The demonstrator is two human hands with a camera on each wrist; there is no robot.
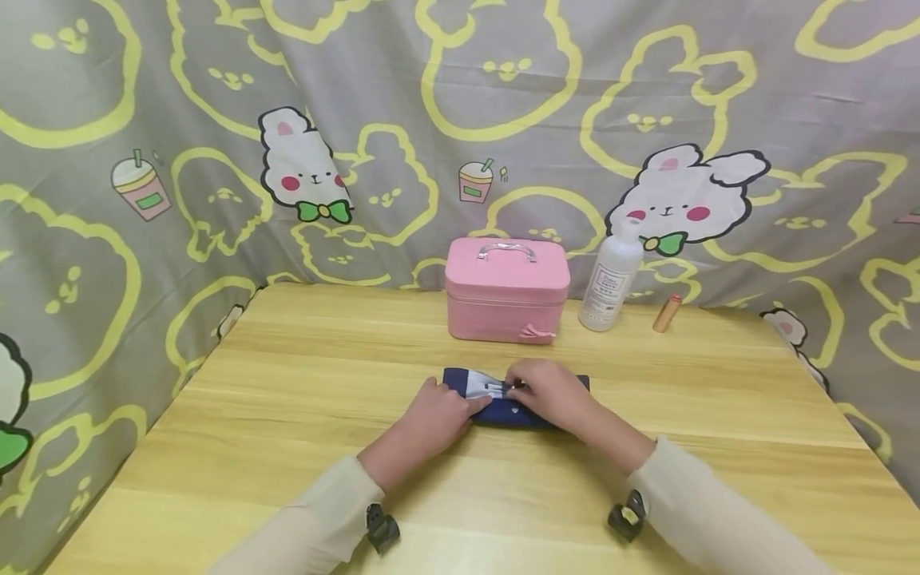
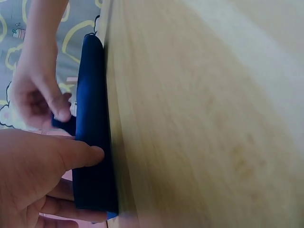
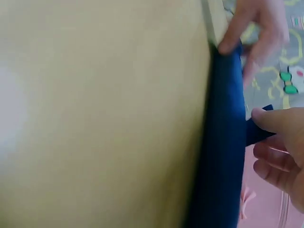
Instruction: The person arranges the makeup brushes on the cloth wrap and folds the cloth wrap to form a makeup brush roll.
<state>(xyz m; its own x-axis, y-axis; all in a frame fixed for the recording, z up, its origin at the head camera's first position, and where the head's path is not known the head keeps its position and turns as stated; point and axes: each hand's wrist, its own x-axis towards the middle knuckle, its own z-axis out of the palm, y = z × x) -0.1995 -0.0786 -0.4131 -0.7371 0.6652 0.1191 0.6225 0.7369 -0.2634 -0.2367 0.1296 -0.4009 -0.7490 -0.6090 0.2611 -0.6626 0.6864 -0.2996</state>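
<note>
A navy blue fabric pouch (image 1: pixel 492 413), long and folded flat, lies on the table with a pale panel (image 1: pixel 477 384) and a small light dot showing on top. My left hand (image 1: pixel 440 411) holds its left part; in the left wrist view the thumb lies on the near face and the other fingers are behind it. With thumb and fingers my right hand (image 1: pixel 552 393) pinches a dark blue tab (image 3: pixel 259 132) that sticks out from the pouch's far side. The pouch's right part is partly covered by the right hand.
Behind the pouch stands a pink case (image 1: pixel 506 315) with a silver handle. To its right are a white pump bottle (image 1: pixel 609 279) and a small orange-brown tube (image 1: pixel 667 314). A patterned curtain (image 1: pixel 388 80) hangs along the back of the wooden table (image 1: pixel 302 383).
</note>
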